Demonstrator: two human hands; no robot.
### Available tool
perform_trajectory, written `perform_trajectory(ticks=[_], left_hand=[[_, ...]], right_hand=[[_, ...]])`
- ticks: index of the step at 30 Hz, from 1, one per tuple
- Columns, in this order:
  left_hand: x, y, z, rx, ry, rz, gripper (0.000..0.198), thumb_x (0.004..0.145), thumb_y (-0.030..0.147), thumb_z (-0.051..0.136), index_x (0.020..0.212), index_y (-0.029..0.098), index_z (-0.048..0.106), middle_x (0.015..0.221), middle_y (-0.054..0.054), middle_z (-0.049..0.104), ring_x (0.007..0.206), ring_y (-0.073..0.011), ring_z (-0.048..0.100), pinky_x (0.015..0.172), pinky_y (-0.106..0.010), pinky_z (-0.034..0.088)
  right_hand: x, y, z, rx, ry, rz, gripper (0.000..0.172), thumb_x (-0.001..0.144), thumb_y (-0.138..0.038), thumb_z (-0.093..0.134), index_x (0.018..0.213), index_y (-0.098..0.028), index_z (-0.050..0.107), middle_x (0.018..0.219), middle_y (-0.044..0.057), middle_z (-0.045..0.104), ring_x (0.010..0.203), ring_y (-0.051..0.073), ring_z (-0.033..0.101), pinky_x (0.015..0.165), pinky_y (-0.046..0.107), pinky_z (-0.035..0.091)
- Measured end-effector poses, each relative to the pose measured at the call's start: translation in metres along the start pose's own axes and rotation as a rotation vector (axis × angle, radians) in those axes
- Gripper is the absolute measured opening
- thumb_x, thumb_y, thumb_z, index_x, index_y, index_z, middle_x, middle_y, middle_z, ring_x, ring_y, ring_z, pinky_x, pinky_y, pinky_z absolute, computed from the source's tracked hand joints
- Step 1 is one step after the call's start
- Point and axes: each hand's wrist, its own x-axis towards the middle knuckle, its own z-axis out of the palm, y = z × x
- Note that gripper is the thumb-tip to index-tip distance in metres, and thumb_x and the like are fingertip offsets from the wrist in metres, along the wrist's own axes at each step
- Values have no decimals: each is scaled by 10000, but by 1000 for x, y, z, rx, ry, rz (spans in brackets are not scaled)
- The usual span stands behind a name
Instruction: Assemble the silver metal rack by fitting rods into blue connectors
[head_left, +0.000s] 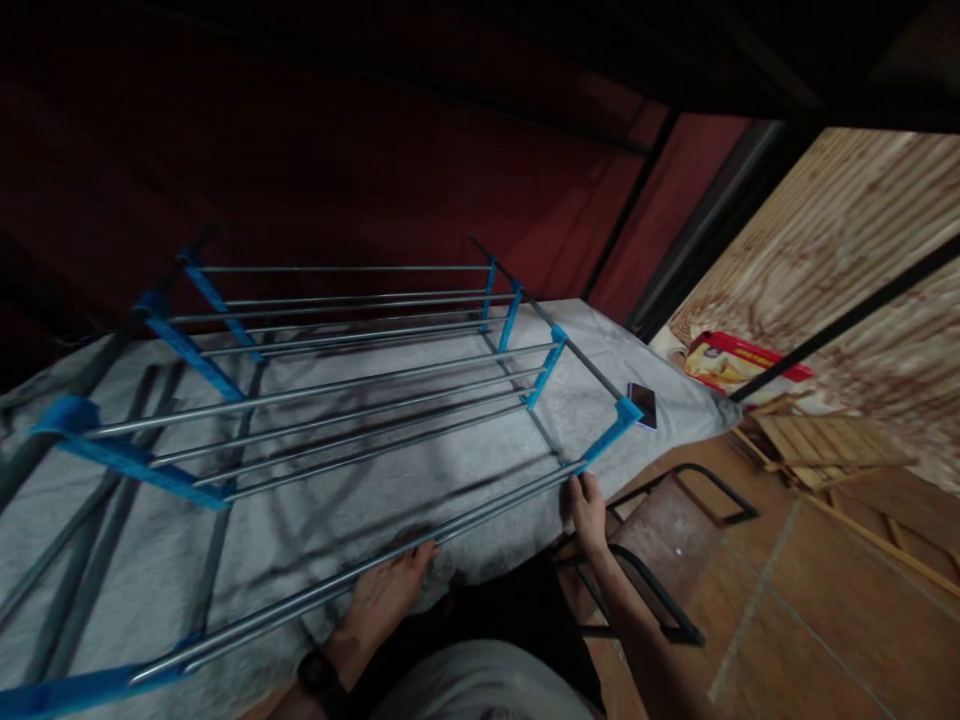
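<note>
A rack frame (352,385) of thin metal tubes with blue plastic brackets, which looks like a shoe rack, lies on a grey-white cloth. The nearest pair of tubes (300,596) runs along its front side. Around the middle of these tubes, the fingers of my left hand (388,588) are closed, partly hidden under the metal. My right hand (588,508) grips the same tubes near their right end, just below a blue bracket (611,436). Another blue bracket (90,688) sits at the tubes' left end.
A phone (642,406) lies on the cloth (592,340) right of the rack. Beside me on the tiled floor stands a black-framed chair (675,530). Wooden furniture (832,440) and a red and yellow package (742,362) are farther right. A dark red wall (337,180) rises behind.
</note>
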Motion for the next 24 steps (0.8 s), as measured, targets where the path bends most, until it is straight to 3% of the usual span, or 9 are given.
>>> perform_trajectory(ticks=[12, 19, 24], left_hand=[[5, 2, -16, 48, -167, -37, 445, 1051, 236, 265, 1331, 213, 610, 1027, -123, 759, 934, -291, 733, 817, -391, 546], [5, -1, -12, 37, -195, -36, 491, 1058, 249, 222, 1404, 206, 568, 1102, -145, 756, 971, -309, 735, 834, -422, 555], [6, 1, -9, 10, -174, -60, 430, 1064, 254, 273, 1353, 218, 590, 1119, -120, 752, 998, -282, 731, 844, -378, 548]], right_hand=[[1, 9, -1, 0, -12, -56, 287, 882, -426, 516, 1033, -213, 636, 1087, 86, 669, 1059, 259, 580, 1011, 425, 436], [-3, 5, -1, -36, -5, -73, 302, 839, -362, 519, 1071, -203, 630, 1122, 109, 654, 1070, 268, 574, 1014, 440, 440], [-4, 0, -1, -69, -7, -88, 278, 825, -387, 514, 1016, -215, 618, 1006, 86, 644, 964, 255, 564, 934, 418, 460]])
